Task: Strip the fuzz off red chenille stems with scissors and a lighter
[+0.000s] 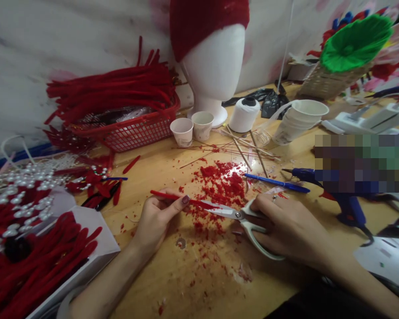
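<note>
My left hand [161,217] pinches a thin red fuzzy stem [197,203] between thumb and fingers, its tip pointing right. My right hand [286,221] has its fingers through the handles of pale-handled scissors [238,215]. The scissor blades lie against the right end of the stem, slightly parted. Beneath and behind them, red fuzz clippings [222,181] are scattered over the wooden table [182,283]. A blue pen [277,182] lies just beyond my right hand.
Behind stand a red basket [136,130] of red stems, paper cups [181,131], a thread spool [244,116] and a white mannequin head [216,66]. A white box [103,239] of stems is at left, a blue glue gun [349,208] at right.
</note>
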Action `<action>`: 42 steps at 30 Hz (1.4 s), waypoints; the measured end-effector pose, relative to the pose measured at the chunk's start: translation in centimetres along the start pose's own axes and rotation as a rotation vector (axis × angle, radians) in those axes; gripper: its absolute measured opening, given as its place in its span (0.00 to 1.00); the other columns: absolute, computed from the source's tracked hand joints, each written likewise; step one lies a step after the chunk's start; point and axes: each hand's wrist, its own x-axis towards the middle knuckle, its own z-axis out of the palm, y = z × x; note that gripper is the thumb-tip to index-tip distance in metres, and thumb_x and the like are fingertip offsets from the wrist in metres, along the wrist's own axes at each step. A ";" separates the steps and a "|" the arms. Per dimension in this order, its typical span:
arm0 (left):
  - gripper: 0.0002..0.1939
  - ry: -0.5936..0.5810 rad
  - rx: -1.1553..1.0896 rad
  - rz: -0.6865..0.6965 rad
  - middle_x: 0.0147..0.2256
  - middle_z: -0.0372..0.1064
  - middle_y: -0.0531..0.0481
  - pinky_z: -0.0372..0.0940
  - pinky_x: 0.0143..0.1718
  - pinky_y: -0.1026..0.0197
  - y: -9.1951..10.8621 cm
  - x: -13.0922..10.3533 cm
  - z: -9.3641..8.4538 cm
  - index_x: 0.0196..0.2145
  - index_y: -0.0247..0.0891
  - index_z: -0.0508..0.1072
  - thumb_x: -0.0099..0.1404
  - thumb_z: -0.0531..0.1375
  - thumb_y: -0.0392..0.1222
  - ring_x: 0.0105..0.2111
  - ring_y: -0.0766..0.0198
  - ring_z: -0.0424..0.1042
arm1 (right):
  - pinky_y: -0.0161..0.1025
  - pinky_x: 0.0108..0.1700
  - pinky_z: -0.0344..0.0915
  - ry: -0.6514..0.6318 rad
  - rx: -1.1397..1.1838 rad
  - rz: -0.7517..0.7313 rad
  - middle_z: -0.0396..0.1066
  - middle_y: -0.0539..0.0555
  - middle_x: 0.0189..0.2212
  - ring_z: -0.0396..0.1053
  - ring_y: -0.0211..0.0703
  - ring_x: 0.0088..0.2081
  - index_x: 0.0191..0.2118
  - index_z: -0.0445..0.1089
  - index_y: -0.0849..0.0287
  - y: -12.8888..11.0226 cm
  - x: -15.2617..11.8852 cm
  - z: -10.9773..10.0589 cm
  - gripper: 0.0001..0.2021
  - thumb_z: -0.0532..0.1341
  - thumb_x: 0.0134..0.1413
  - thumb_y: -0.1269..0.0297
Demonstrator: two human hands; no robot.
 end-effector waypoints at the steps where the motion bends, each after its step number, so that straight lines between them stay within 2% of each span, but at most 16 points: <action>1: 0.14 -0.010 -0.003 -0.009 0.19 0.71 0.56 0.62 0.26 0.73 0.1 0.0 0.0 0.21 0.35 0.77 0.40 0.75 0.44 0.22 0.74 0.67 | 0.35 0.23 0.50 -0.008 0.006 0.005 0.65 0.51 0.20 0.62 0.38 0.21 0.29 0.61 0.58 0.0 0.0 -0.1 0.13 0.58 0.54 0.54; 7: 0.13 -0.060 -0.035 -0.008 0.19 0.71 0.57 0.61 0.25 0.73 0.1 0.0 0.1 0.20 0.36 0.77 0.38 0.75 0.42 0.21 0.75 0.66 | 0.36 0.25 0.51 -0.045 0.021 -0.011 0.65 0.52 0.23 0.62 0.40 0.23 0.31 0.60 0.57 -0.4 0.3 -0.4 0.12 0.58 0.54 0.54; 12: 0.10 -0.135 -0.017 -0.011 0.20 0.73 0.56 0.62 0.26 0.73 -0.3 -0.1 -0.2 0.22 0.38 0.79 0.43 0.74 0.43 0.22 0.74 0.68 | 0.37 0.26 0.51 -0.059 0.019 -0.004 0.64 0.52 0.23 0.62 0.41 0.23 0.31 0.60 0.57 -0.5 0.4 -0.1 0.12 0.58 0.54 0.54; 19: 0.09 -0.162 -0.046 -0.006 0.20 0.73 0.56 0.62 0.27 0.74 -0.3 0.0 -0.3 0.22 0.38 0.79 0.45 0.73 0.42 0.23 0.75 0.68 | 0.36 0.25 0.50 -0.065 0.046 -0.016 0.63 0.50 0.23 0.60 0.38 0.22 0.30 0.58 0.57 -0.5 0.2 -0.2 0.11 0.60 0.51 0.57; 26: 0.08 -0.155 -0.054 -0.011 0.21 0.73 0.56 0.62 0.29 0.74 -0.4 -0.1 -0.4 0.22 0.38 0.79 0.45 0.73 0.42 0.24 0.74 0.69 | 0.35 0.24 0.48 -0.100 0.011 0.016 0.62 0.50 0.21 0.59 0.38 0.21 0.28 0.56 0.56 -0.4 0.1 -0.1 0.14 0.60 0.51 0.53; 33: 0.08 -0.135 -0.022 0.013 0.21 0.73 0.56 0.61 0.28 0.74 -0.5 0.0 -0.4 0.22 0.38 0.79 0.45 0.73 0.41 0.23 0.75 0.67 | 0.35 0.24 0.49 -0.108 0.022 0.043 0.63 0.50 0.22 0.60 0.39 0.22 0.29 0.56 0.56 -0.4 0.0 0.1 0.13 0.59 0.51 0.55; 42: 0.07 -0.111 0.111 0.075 0.22 0.74 0.55 0.62 0.29 0.71 -0.6 0.0 -0.6 0.23 0.40 0.79 0.47 0.72 0.42 0.24 0.72 0.67 | 0.35 0.24 0.49 -0.063 0.030 0.033 0.63 0.50 0.21 0.59 0.37 0.21 0.29 0.57 0.56 -0.3 -0.1 0.0 0.12 0.59 0.51 0.56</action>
